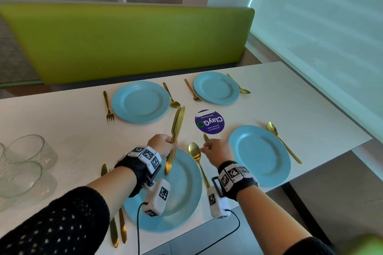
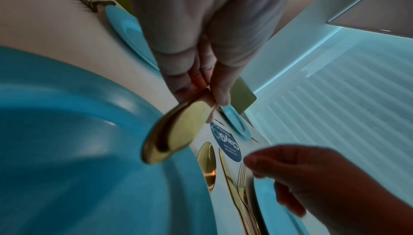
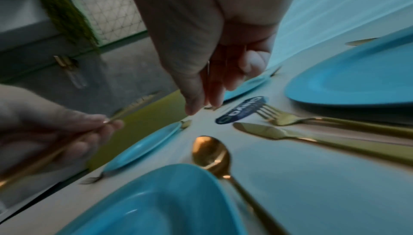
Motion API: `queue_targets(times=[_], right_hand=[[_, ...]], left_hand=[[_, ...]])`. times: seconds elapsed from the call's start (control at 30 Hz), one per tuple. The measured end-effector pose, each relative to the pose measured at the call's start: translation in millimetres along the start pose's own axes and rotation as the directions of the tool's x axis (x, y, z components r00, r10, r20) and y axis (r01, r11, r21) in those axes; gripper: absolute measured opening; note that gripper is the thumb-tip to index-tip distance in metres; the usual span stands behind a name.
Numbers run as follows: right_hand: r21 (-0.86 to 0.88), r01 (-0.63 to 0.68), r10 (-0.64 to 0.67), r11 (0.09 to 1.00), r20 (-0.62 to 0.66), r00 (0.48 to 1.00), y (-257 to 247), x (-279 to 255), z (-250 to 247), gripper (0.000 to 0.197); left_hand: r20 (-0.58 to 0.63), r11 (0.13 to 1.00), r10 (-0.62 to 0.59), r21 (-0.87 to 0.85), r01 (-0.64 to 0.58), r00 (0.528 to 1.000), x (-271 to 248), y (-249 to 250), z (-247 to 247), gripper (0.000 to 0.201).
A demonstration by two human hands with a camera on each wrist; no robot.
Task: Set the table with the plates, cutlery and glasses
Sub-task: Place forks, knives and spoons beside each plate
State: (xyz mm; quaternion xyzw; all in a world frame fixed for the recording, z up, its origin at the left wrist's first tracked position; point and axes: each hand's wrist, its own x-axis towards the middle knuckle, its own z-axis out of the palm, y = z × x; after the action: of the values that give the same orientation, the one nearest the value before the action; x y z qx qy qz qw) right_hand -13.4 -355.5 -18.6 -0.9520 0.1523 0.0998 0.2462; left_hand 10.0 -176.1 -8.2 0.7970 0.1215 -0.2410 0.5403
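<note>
My left hand [image 1: 165, 144] grips two gold knives [image 1: 176, 130] by their handles above the near blue plate [image 1: 184, 196], blades pointing away; their handle ends [image 2: 174, 132] hang over that plate's rim. My right hand [image 1: 209, 146] hovers with relaxed fingers [image 3: 201, 97] and holds nothing. Just under it, a gold knife [image 3: 279, 132] and fork [image 3: 290, 117] lie left of the near right plate [image 1: 259, 155]. A gold spoon [image 1: 194, 153] lies right of the near plate. Several clear glasses [image 1: 24, 151] stand at the table's left.
Two far plates [image 1: 141, 101] [image 1: 216, 88] each have a fork and a spoon beside them. A knife and fork [image 1: 116, 230] lie left of the near plate. A purple round sticker [image 1: 209, 121] marks the table's middle. A green bench back [image 1: 134, 41] runs behind.
</note>
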Motion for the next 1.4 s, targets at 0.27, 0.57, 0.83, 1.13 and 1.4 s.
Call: queue_targets(times=[0.27, 0.57, 0.83, 1.13, 1.4], right_hand=[[0.01, 0.464, -0.459, 0.886, -0.136, 0.878, -67.3, -28.2, 40.7, 0.026], [-0.188, 0.694, -0.718, 0.695, -0.232, 0.656, -89.6, -28.3, 42.6, 0.013], [-0.217, 0.573, -0.611, 0.79, -0.212, 0.762, -99.5, 23.9, 16.4, 0.011], [-0.229, 0.154, -0.151, 0.961, 0.034, 0.988, -112.1, 169.1, -24.2, 0.021], [-0.379, 0.003, 0.053, 0.926, 0.137, 0.989, -126.3, 260.5, -3.5, 0.028]], left_hand=[[0.118, 0.998, 0.027, 0.046, -0.033, 0.993, -9.1, -0.7, -36.7, 0.016], [0.208, 0.997, 0.059, -0.06, -0.047, 0.976, -5.8, -9.2, -73.2, 0.013], [0.086, 0.96, -0.012, -0.277, 0.035, 0.996, 26.7, 13.4, -88.1, 0.023], [-0.088, 0.948, -0.1, -0.31, 0.068, 0.991, 94.1, 29.6, -126.0, 0.018], [-0.209, 0.948, -0.17, -0.3, 0.103, 0.963, 135.0, 18.9, -143.6, 0.021]])
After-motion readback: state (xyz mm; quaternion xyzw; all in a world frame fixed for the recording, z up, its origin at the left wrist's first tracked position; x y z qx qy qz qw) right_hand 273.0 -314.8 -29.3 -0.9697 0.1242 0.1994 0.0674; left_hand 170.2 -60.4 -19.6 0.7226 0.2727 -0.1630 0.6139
